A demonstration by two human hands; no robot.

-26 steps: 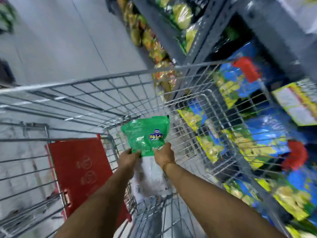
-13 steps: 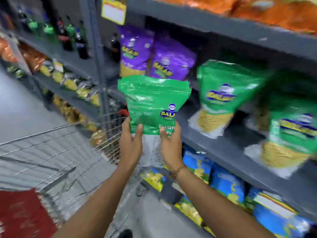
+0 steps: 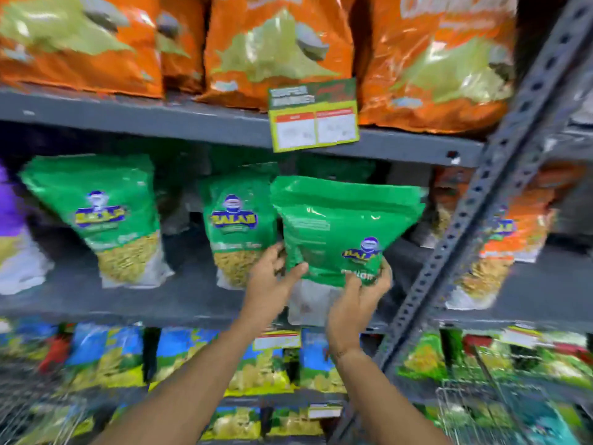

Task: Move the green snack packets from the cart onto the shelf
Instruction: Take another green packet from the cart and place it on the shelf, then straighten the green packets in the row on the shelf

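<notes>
I hold a green snack packet [image 3: 345,226] upright over the grey middle shelf [image 3: 128,303], its clear bottom hanging near the shelf's front edge. My left hand [image 3: 272,277] grips its lower left side and my right hand [image 3: 356,300] grips its lower right corner. Two more green packets stand on the same shelf: one directly left of the held packet [image 3: 239,226], touching it, and another further left [image 3: 102,216]. The cart shows only as blurred wire [image 3: 475,409] at the bottom right.
Orange bags [image 3: 279,46] fill the shelf above, with a yellow price tag [image 3: 314,118] on its edge. A perforated grey upright [image 3: 475,207] runs diagonally right of the held packet. Orange packets [image 3: 500,245] sit beyond it. Blue and yellow bags [image 3: 109,354] fill the lower shelf.
Both hands carried the green packet up out of the cart and to the right, into the middle shelf beside the other green packets. The view swung from the cart to the shelf.
</notes>
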